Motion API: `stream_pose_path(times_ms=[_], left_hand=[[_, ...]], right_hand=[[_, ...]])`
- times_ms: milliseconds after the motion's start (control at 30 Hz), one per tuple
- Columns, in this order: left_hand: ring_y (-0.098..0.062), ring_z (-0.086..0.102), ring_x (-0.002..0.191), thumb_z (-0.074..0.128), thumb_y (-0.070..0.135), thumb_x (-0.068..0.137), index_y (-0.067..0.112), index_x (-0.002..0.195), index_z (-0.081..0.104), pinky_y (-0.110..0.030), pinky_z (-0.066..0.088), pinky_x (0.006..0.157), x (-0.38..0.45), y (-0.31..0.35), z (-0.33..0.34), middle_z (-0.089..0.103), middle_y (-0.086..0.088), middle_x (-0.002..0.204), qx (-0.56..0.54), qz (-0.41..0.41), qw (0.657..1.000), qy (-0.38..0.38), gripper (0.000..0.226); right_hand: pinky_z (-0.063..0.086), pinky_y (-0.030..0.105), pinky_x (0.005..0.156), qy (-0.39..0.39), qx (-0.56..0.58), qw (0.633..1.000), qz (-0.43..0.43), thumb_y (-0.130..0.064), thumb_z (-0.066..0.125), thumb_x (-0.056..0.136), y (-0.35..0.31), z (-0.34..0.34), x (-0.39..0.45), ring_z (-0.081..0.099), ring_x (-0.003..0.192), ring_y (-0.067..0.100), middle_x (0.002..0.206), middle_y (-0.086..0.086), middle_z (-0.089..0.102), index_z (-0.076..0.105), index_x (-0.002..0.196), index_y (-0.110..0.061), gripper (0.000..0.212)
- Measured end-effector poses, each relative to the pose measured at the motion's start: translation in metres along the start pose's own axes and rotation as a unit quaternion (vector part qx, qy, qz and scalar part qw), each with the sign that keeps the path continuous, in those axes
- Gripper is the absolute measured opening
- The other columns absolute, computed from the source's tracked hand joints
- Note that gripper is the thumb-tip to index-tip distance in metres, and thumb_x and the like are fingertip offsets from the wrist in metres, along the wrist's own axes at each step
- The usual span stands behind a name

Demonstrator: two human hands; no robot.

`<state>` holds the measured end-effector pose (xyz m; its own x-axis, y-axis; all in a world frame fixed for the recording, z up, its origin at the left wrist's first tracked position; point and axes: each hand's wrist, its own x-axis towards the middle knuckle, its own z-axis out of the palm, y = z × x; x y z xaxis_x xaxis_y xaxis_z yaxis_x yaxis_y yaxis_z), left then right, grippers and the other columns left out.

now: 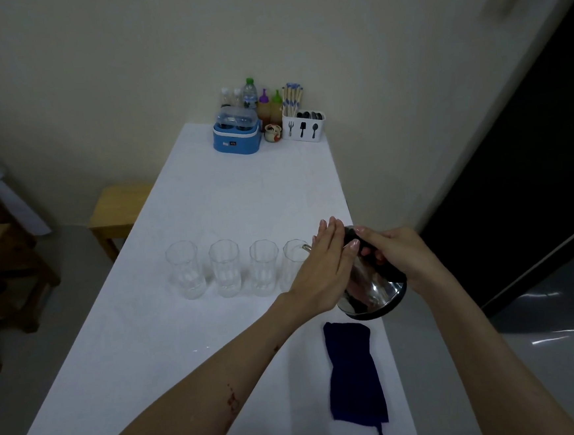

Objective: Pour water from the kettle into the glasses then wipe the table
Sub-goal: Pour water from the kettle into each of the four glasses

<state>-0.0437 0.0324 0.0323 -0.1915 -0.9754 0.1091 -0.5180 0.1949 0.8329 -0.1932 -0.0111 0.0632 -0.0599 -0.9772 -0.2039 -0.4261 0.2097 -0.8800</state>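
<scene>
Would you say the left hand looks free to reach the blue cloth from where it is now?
Probably yes. The left hand lies flat against the kettle, gripping nothing, and the cloth lies uncovered on the table just nearer the person, with nothing between.

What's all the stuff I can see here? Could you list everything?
glasses: four, clear, in a row across the table's middle
kettle: one, steel and black, tilted over the rightmost glass
cloth: one, dark blue, near right of the table
table: one, white
box: one, blue with clear lid, far end
bottles: several, by the wall
jar: one, small, beside the box
holder: one, white, with chopsticks and cutlery
stool: one, wooden, left of the table
left hand: flat against the kettle's side
right hand: grips the kettle's handle
</scene>
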Motion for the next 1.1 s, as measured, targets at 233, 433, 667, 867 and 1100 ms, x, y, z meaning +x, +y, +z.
stream_pose_path(times_ms=[233,433,667,867,1100], left_hand=[[-0.012,-0.013,0.149,0.013,0.046,0.102,0.010,0.153,0.002,-0.036,-0.002,0.123,0.000,-0.007,0.000,-0.004,-0.003,0.163,0.012,0.021,1.000,-0.014,0.064],[-0.009,-0.013,0.148,0.017,0.037,0.104,0.012,0.153,0.001,-0.031,-0.003,0.122,0.002,-0.006,-0.001,-0.005,0.001,0.163,0.002,0.012,1.000,-0.010,0.058],[-0.018,-0.013,0.149,0.015,0.033,0.105,0.005,0.152,0.001,-0.035,-0.002,0.122,0.004,-0.008,0.000,-0.005,-0.007,0.163,0.020,0.030,0.999,-0.008,0.057],[-0.021,-0.011,0.150,0.016,0.029,0.104,0.004,0.151,0.002,-0.028,-0.007,0.119,0.000,-0.001,-0.002,-0.003,-0.009,0.162,0.025,0.032,0.999,-0.003,0.055],[-0.013,-0.013,0.149,0.018,0.028,0.105,0.009,0.153,0.000,-0.031,-0.005,0.122,0.001,-0.006,0.000,-0.006,-0.002,0.163,0.000,0.016,1.000,-0.004,0.054]], right_hand=[[0.043,0.032,0.066,-0.001,-0.008,1.000,0.007,-0.052,0.074,0.083,-0.006,0.001,-0.002,0.053,0.057,0.020,0.053,0.003,0.054,0.074,0.067,-0.006,0.049],[0.043,0.031,0.065,-0.002,-0.009,1.000,0.003,-0.053,0.074,0.083,-0.009,0.001,0.001,0.052,0.055,0.018,0.050,0.000,0.054,0.074,0.066,-0.007,0.049],[0.042,0.031,0.066,-0.006,-0.013,1.000,0.001,-0.051,0.074,0.084,-0.013,-0.001,0.001,0.052,0.055,0.018,0.050,0.000,0.053,0.073,0.065,-0.007,0.048],[0.042,0.031,0.067,-0.004,-0.023,1.000,-0.001,-0.051,0.073,0.084,-0.012,-0.001,0.002,0.052,0.054,0.017,0.051,0.002,0.055,0.074,0.066,-0.006,0.048],[0.043,0.032,0.067,-0.005,-0.027,1.000,0.003,-0.052,0.073,0.084,-0.013,0.000,0.001,0.053,0.055,0.018,0.050,0.001,0.055,0.075,0.065,-0.008,0.048]])
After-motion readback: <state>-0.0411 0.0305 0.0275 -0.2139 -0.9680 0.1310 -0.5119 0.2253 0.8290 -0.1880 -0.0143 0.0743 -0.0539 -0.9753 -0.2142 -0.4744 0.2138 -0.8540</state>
